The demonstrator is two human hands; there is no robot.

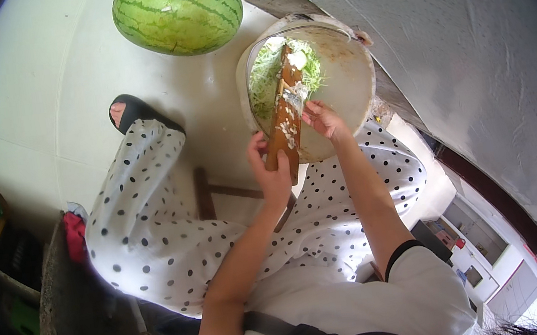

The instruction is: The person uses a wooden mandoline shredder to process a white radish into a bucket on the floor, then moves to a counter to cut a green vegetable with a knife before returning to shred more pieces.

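Note:
My left hand [269, 171] grips the lower end of a wooden shredder board [287, 129], thumb on top and fingers around the far edge. The board slants over a white plastic bucket [359, 92], its upper end down inside. Pale scraps cling to its face around the metal blade [294, 97]. My right hand [323, 118] is at the board's right edge just below the blade, fingers bent; whether it pinches anything is hidden. Green-white vegetable shreds [264, 79] are heaped in the bucket, and a pale piece of vegetable [297, 60] lies near the board's upper end.
A striped watermelon [178, 15] rests on the pale floor [82, 65] beyond the bucket. A grey sheet-covered surface [460, 40] rises close on the right. Between my legs is a wooden stool frame [204, 193]. A dark container [56, 297] stands at the left.

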